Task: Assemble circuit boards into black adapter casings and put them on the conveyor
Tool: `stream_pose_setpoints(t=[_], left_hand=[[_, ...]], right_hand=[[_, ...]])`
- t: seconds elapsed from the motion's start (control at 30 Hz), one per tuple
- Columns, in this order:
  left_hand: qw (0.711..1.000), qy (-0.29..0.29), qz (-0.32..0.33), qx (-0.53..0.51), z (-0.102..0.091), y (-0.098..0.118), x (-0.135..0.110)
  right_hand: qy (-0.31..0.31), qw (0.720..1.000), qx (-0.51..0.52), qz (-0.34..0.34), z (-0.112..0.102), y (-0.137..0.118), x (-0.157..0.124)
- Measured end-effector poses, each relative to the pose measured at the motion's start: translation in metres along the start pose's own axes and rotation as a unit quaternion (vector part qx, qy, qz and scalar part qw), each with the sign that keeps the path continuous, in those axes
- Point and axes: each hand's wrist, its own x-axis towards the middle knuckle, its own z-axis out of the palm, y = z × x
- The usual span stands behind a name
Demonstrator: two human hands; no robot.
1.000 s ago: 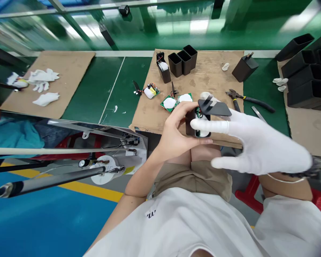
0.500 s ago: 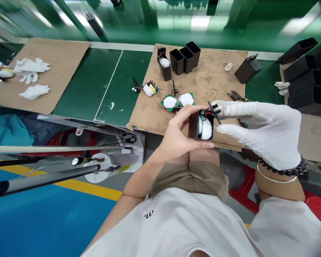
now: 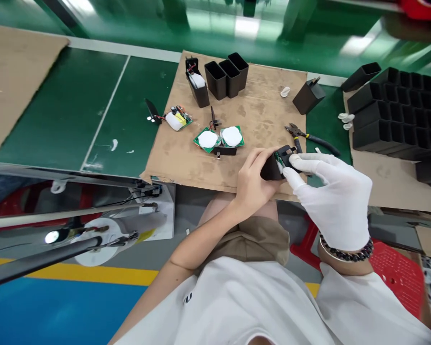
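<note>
My bare left hand [image 3: 254, 184] is wrapped round a black plastic case [image 3: 270, 168], tilted with its open end to the right. Inside the case a green circuit board [image 3: 279, 161] shows at the mouth. My white-gloved right hand [image 3: 332, 196] pinches the black end cap [image 3: 286, 154] with thumb and fingers, holding it against that opening. The cap's wires are hidden now. Just beyond, diagonal pliers [image 3: 297, 136] lie on the cardboard. Left of the case are circuit boards with round white pads [image 3: 232, 136] and a board with a white and yellow part [image 3: 175, 119].
Black cases [image 3: 215, 79] stand at the back of the cardboard [image 3: 262, 115], one with a board sticking out [image 3: 197, 86]. A closed case with prongs [image 3: 309, 96] sits right. Stacked empty cases [image 3: 398, 115] fill the right side. A red stool [image 3: 391, 273] is beside me.
The end cap has moved from beside the case onto its mouth, with my right hand closing in. The case has tilted over, and the camera view has shifted right.
</note>
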Motion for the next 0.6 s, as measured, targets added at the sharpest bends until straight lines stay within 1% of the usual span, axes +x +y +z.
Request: stream_pose_setpoints(t=[0.07, 0.13, 0.27, 0.37, 0.5, 0.6], left_hand=[[1.0, -0.01, -0.008, -0.004, 0.003, 0.0, 0.002], [1.0, -0.015, -0.016, -0.001, 0.003, 0.0, 0.003], [1.0, -0.019, -0.02, -0.001, 0.0, 0.001, 0.002], [0.999, -0.02, -0.031, 0.0, 0.0, 0.002, 0.001], [0.999, -0.019, -0.05, -0.01, 0.0, 0.0, 0.003], [0.997, -0.038, -0.06, 0.002, -0.004, -0.004, 0.006]], right_hand=[[0.014, 1.0, -0.016, 0.005, -0.002, 0.004, -0.003], [0.013, 1.0, -0.022, -0.002, 0.0, 0.007, -0.005], [0.015, 1.0, -0.017, -0.015, 0.01, 0.009, -0.006], [0.022, 0.999, -0.032, -0.027, 0.015, 0.008, -0.005], [0.001, 0.998, -0.062, -0.027, 0.02, 0.01, -0.004], [-0.024, 0.999, -0.014, -0.02, 0.033, 0.016, -0.006]])
